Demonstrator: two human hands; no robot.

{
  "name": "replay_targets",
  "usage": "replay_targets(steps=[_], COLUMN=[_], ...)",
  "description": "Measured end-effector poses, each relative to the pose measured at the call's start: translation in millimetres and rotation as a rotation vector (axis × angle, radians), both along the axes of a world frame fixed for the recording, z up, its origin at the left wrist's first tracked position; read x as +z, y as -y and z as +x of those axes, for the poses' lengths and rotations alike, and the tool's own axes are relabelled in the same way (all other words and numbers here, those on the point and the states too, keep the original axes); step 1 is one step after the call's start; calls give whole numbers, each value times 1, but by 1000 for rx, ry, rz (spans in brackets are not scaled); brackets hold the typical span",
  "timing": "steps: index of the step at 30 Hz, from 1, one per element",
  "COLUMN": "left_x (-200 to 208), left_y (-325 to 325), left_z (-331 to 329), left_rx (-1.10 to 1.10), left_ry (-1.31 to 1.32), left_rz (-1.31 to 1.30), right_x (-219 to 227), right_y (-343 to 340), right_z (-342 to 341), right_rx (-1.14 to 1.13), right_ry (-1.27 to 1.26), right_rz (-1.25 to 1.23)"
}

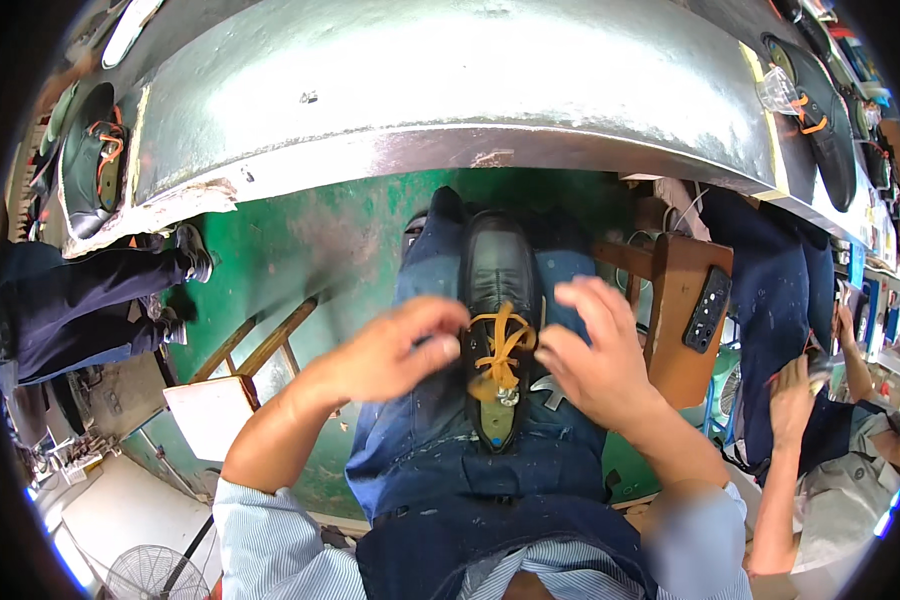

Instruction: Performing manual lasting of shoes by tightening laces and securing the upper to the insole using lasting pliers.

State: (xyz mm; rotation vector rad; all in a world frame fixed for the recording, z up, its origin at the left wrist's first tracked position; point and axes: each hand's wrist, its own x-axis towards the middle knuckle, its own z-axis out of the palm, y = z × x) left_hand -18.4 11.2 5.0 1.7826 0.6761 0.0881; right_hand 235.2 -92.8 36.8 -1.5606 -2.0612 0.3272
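A black leather shoe lies on my lap, its toe pointing away from me. Yellow-orange laces form loose loops over its tongue, and the pale insole shows at the heel end. At the shoe's left side is my left hand, fingers curled, thumb apart from the forefinger, and no lace visible between them. My right hand hovers just right of the laces with its fingers spread and nothing in them. A silvery metal piece sits on my lap beside the heel; its kind is unclear.
Ahead runs a grey workbench, with black orange-laced shoes at its left end and right end. A brown wooden stool carries a black handheld device. Co-workers' legs and arms are at both sides; a fan stands lower left.
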Motion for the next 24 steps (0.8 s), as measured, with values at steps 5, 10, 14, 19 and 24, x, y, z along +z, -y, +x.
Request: replay_targets(steps=[5, 10, 14, 19, 24], left_x=[-57, -61, -61, -54, -50], left_y=[-26, -46, -21, -7, -2], left_z=[54, 104, 104, 92, 69], left_rx=[513, 438, 526, 604, 718], left_ry=[11, -293, -252, -268, -160], left_rz=[62, 85, 180, 240, 76], right_x=[-4, -4, 0, -19, -20], right_y=[23, 41, 58, 69, 66], right_z=[-21, -44, -60, -63, -42], right_rx=[202, -17, -186, -198, 91], right_ry=[-228, -243, -94, -279, -708], right_rz=[-245, -243, -189, -96, -367])
